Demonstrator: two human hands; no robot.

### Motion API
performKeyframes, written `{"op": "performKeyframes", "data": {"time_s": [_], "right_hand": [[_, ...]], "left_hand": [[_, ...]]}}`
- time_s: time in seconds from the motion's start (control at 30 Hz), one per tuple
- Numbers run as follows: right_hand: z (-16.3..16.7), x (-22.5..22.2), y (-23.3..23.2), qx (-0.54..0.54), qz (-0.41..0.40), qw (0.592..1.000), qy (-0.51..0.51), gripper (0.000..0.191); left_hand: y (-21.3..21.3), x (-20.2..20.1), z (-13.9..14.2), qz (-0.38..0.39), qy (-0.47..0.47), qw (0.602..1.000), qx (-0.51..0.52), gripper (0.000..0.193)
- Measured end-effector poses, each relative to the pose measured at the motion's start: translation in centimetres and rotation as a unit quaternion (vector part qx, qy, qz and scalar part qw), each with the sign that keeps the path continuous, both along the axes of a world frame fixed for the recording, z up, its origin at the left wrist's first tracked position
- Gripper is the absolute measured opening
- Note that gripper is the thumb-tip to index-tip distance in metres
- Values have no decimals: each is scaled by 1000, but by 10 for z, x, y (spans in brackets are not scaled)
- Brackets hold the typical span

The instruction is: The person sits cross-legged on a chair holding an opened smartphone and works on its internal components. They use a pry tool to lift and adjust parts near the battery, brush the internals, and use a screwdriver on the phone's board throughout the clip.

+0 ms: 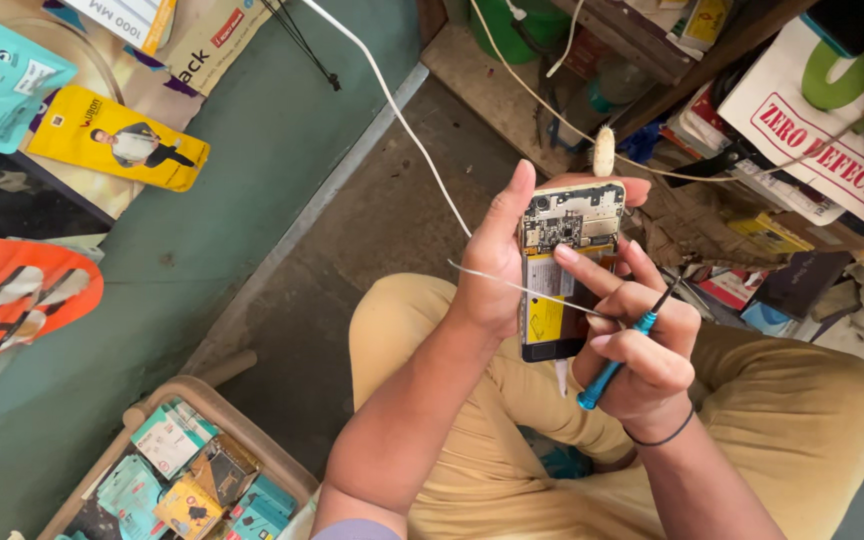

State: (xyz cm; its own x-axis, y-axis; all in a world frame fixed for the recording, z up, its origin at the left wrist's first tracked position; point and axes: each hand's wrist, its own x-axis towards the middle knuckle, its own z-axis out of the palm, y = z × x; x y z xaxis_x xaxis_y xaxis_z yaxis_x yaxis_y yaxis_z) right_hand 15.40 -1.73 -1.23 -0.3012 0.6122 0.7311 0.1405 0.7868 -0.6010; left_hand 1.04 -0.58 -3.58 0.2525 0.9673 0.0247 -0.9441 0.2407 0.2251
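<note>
- Left hand (497, 270) grips the opened mobile phone with bare green circuit board and yellow battery (564, 270) by its long edges, thumb up along the left side and fingers curled round the far side; the phone stands upright over the lap, in the middle of the view.
- Right hand (642, 345) is closed around a thin screwdriver with blue handle (617, 358), held like a pen, while its index finger lies stretched across the phone, touching just under the circuit board.
- A thin silver strip, perhaps tweezers (532, 290), crosses in front of the battery; I cannot tell which hand holds it.
- To work well here, I judge the phone should be kept steady and the tool tip moved gently, because the board parts are small.
- A white cable (402, 120) runs from the far side toward the phone and could catch the hands.
- On the left lies a yellow flat packet (117, 148) on a green surface; near left, a wooden tray (217, 395) holds small packets.
- At far right, cluttered boxes and papers (782, 130) stand close.
</note>
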Motion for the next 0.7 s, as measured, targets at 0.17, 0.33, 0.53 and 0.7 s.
{"op": "performKeyframes", "data": {"time_s": [0.17, 0.33, 0.53, 0.7], "right_hand": [[4, 0, 2, 36, -11, 998, -44, 32], [6, 0, 4, 51, -18, 997, -60, 31], [5, -2, -1, 46, -45, 993, -95, 25], [5, -5, 6, 73, -16, 994, -80, 22]], "left_hand": [[-1, -1, 3, 8, 22, 1000, -4, 74], [-1, 0, 6, 19, 42, 999, 7, 73], [-1, -2, 2, 30, 82, 996, 5, 69], [5, -2, -3, 47, 56, 997, 0, 72]]}}
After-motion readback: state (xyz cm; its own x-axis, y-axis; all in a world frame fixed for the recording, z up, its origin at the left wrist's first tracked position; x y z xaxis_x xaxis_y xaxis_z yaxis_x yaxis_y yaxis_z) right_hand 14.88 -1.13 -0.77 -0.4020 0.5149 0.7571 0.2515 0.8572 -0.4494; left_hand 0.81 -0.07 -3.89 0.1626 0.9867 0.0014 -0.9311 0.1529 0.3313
